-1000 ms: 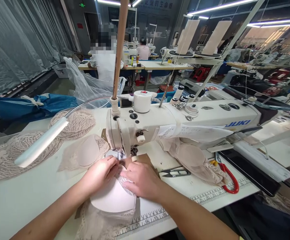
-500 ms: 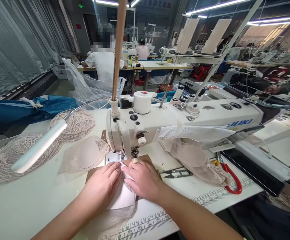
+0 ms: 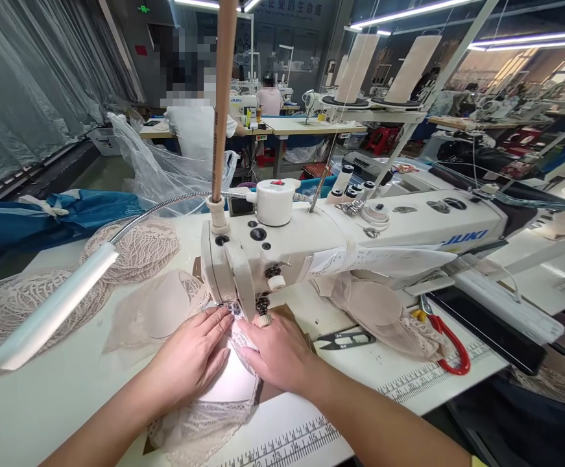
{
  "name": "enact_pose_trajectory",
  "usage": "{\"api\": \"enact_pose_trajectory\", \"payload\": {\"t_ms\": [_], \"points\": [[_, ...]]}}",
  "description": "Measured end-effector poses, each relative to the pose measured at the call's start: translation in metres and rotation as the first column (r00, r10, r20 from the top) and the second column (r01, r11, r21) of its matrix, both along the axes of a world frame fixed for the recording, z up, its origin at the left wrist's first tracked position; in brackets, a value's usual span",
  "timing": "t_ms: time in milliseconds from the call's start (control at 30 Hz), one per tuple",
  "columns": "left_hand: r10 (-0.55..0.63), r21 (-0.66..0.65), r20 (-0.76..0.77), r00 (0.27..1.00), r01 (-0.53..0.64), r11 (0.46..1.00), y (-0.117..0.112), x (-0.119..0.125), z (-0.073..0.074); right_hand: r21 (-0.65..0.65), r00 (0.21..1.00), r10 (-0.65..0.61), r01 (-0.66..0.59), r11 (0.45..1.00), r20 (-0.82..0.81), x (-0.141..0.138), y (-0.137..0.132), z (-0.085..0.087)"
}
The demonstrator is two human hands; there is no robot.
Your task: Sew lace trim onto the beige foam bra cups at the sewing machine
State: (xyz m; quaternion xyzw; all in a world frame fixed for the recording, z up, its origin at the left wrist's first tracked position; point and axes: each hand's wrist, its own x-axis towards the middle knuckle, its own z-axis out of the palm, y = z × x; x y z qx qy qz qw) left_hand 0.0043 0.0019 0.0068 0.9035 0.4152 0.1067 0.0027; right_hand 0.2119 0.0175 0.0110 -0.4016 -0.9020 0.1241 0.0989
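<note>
My left grip (image 3: pixel 197 353) lies flat over the left side of a pale, smooth moulded cup with beige lace (image 3: pixel 228 383), fingers side by side and stretched towards the needle, thumb apart from them and resting on the cup; it is spread, not closed round anything. My right grip (image 3: pixel 277 347) rests at the cup's right edge, its thumb reaching inward across the lace border; its fingertips are partly hidden by the machine, so I cannot tell whether they pinch the fabric or only press it down.

The cup sits between and below my two grips, its far end narrowing into the gap between my fingers and leading up to the metal presser foot (image 3: pixel 233 310) of the white sewing machine (image 3: pixel 306 233). Its smooth pale face shows between my thumbs, and a loose flap of beige lace (image 3: pixel 199 425) spreads nearer to me, below my left grip, over the white worktop (image 3: pixel 14 415). A brown flat sheet (image 3: pixel 292 321) shows just beside my right grip.

To the right of that grip, apart from it, lie dark metal thread snips (image 3: pixel 348 339), with red-handled scissors (image 3: pixel 457 350) farther right. Beyond my left grip rests another beige cup with sheer fabric (image 3: pixel 168 305)
</note>
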Motion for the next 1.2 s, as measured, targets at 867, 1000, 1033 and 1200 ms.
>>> {"api": "enact_pose_trajectory", "payload": {"t_ms": [867, 1000, 1033, 1200], "points": [[-0.113, 0.059, 0.160, 0.981, 0.104, 0.993, -0.002, 0.006, 0.007, 0.117, 0.997, 0.043, -0.035, 0.993, -0.071, 0.002, 0.001, -0.012], [-0.101, 0.027, 0.153, 0.983, 0.098, 0.995, -0.003, 0.003, 0.007, 0.117, 0.997, 0.056, -0.050, 0.992, -0.047, 0.003, 0.001, -0.010], [-0.098, 0.020, 0.156, 0.983, 0.096, 0.995, -0.003, 0.002, 0.007, 0.118, 0.997, 0.064, -0.058, 0.991, -0.046, 0.003, 0.001, -0.010], [-0.072, 0.002, 0.177, 0.982, 0.073, 0.997, -0.005, 0.002, 0.005, 0.128, 0.997, 0.068, -0.065, 0.990, -0.023, 0.004, 0.001, -0.007]]}}
